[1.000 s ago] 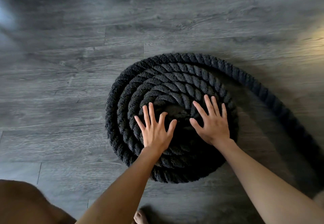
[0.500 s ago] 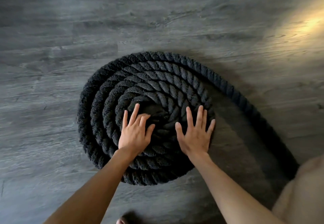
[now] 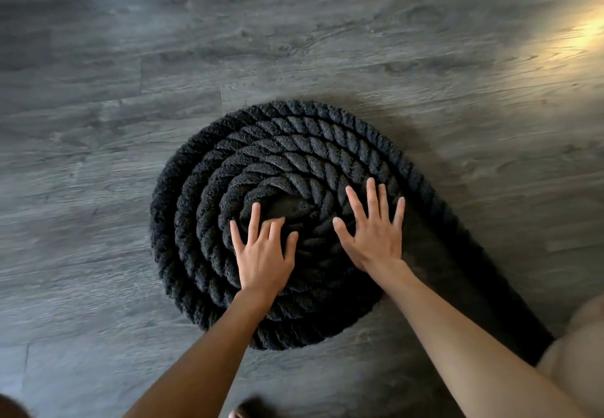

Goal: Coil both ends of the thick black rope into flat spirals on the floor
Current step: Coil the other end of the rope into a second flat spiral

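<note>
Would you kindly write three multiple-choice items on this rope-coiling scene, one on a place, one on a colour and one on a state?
1. Where does the loose tail of the rope leave the spiral?
A. From its far right side, running down toward the lower right
B. From its left edge, running left
C. From the centre, straight up

2. What colour is the floor?
A. Red tile
B. Grey wood grain
C. White carpet

3. How do the left hand and right hand meet the rope?
A. Both closed in fists around it
B. Both flat on top, fingers spread
C. Both lifted clear of it

Answers:
1. A, since the outer turn peels away on the right and runs to the lower right.
2. B, since grey planks with grain show all around.
3. B, since the open palms lie on the inner turns.
</note>
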